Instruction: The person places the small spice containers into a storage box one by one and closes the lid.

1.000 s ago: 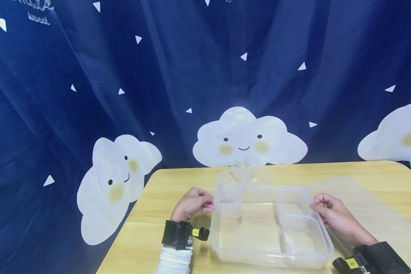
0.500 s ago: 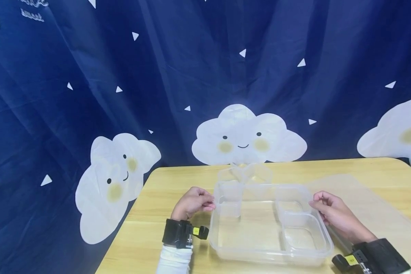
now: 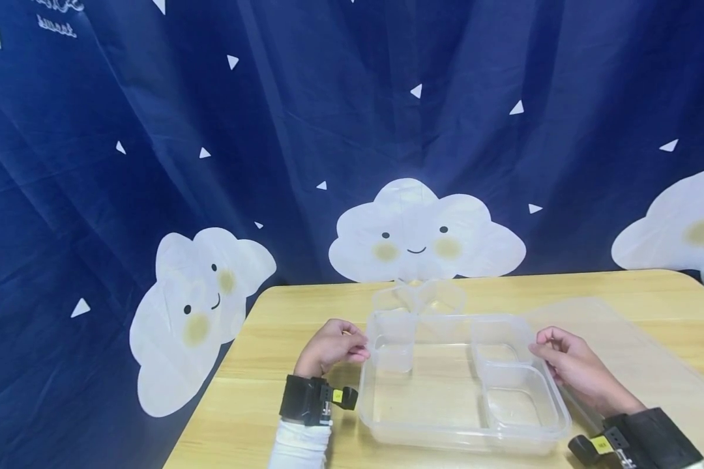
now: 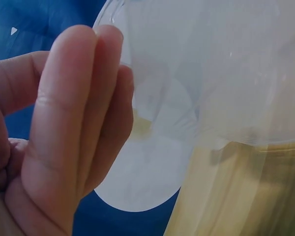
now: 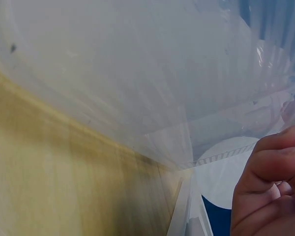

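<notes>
A large clear plastic box (image 3: pixel 434 391) stands on the table, with smaller clear containers inside it. One small container (image 3: pixel 393 358) sits in its back left corner; a front right container (image 3: pixel 516 400) and a back right container (image 3: pixel 495 342) line the right side. My left hand (image 3: pixel 331 348) pinches the box's left rim near the back corner. At the opposite side, my right hand (image 3: pixel 577 368) grips the right rim between thumb and curled fingers. The box wall fills much of both wrist views, beside the left fingers (image 4: pixel 64 108) and right fingers (image 5: pixel 270 167).
Behind the box are two more small clear containers, a left one (image 3: pixel 394 299) and a right one (image 3: pixel 441 298). A flat translucent lid or sheet (image 3: pixel 633 365) lies to the right, under the right arm. A blue curtain with clouds hangs beyond the table (image 3: pixel 252 391).
The head view has tilted slightly, shifting the scene a little. Both hands and the box hold their places.
</notes>
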Demonstrator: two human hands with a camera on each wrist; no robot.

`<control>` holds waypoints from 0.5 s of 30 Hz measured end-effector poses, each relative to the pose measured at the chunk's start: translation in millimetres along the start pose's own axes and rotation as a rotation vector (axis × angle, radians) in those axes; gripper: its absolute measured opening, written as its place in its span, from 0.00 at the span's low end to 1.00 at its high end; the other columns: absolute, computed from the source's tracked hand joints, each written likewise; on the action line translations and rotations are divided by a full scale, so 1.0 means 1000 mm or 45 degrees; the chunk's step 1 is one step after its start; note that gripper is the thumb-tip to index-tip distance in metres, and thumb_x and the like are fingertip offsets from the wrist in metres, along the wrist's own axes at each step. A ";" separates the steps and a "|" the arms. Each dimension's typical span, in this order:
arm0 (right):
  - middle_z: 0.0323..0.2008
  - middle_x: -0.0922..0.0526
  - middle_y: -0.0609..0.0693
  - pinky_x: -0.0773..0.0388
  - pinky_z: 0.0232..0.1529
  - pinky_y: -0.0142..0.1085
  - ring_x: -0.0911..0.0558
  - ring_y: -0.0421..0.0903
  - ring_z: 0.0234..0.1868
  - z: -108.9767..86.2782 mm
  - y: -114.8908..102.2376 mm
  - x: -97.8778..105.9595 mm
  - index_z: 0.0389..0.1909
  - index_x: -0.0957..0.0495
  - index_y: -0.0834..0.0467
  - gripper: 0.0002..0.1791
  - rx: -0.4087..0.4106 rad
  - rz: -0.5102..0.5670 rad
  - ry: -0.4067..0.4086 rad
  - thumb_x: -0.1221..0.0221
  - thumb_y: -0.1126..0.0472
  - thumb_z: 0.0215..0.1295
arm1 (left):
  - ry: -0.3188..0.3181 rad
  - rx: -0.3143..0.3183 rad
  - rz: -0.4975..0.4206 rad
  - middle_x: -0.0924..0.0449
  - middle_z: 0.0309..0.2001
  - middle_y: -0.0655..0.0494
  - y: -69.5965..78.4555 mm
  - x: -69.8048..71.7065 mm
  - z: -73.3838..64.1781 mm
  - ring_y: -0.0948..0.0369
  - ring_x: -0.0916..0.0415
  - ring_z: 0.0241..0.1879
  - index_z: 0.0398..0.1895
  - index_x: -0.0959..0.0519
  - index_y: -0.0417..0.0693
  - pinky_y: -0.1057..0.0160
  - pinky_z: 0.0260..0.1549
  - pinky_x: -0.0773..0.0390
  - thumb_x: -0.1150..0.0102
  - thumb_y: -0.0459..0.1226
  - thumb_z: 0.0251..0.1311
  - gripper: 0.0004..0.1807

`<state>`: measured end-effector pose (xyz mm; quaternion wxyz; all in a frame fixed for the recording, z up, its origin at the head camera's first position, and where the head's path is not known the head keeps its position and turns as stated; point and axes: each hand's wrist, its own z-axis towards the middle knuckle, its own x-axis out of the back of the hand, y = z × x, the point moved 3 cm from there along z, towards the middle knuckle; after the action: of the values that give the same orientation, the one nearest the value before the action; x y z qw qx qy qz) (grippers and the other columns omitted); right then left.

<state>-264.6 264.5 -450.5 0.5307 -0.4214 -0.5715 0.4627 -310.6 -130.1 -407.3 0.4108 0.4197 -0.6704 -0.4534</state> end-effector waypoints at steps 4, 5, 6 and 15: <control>0.23 0.35 0.46 0.32 0.17 0.31 0.33 0.40 0.20 0.000 0.001 0.000 0.37 0.34 0.64 0.08 -0.001 0.005 0.001 0.48 0.63 0.71 | 0.011 0.017 0.023 0.20 0.24 0.47 0.001 0.000 0.000 0.62 0.20 0.24 0.36 0.26 0.29 0.65 0.30 0.16 0.45 0.26 0.61 0.05; 0.23 0.35 0.46 0.32 0.17 0.31 0.33 0.40 0.20 0.000 0.001 0.000 0.37 0.34 0.64 0.08 -0.001 0.006 0.001 0.48 0.63 0.71 | 0.015 0.020 0.031 0.20 0.24 0.46 0.001 0.000 0.000 0.62 0.20 0.24 0.36 0.26 0.29 0.65 0.30 0.16 0.45 0.26 0.61 0.05; 0.23 0.35 0.46 0.32 0.17 0.31 0.33 0.40 0.20 0.000 0.001 0.000 0.37 0.34 0.64 0.08 0.000 0.005 0.003 0.48 0.63 0.71 | 0.018 0.023 0.038 0.19 0.24 0.46 0.000 0.000 0.000 0.62 0.20 0.24 0.36 0.26 0.29 0.65 0.30 0.16 0.45 0.26 0.60 0.05; 0.23 0.35 0.46 0.33 0.17 0.31 0.33 0.40 0.20 0.000 0.002 0.000 0.37 0.34 0.64 0.08 0.004 0.009 0.010 0.47 0.63 0.71 | 0.034 0.029 0.080 0.19 0.23 0.46 -0.001 -0.001 0.002 0.62 0.20 0.23 0.36 0.27 0.30 0.66 0.29 0.17 0.45 0.26 0.61 0.04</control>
<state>-265.0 265.1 -452.0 0.5320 -0.4243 -0.5673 0.4638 -311.9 -128.7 -408.7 0.4290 0.4092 -0.6828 -0.4269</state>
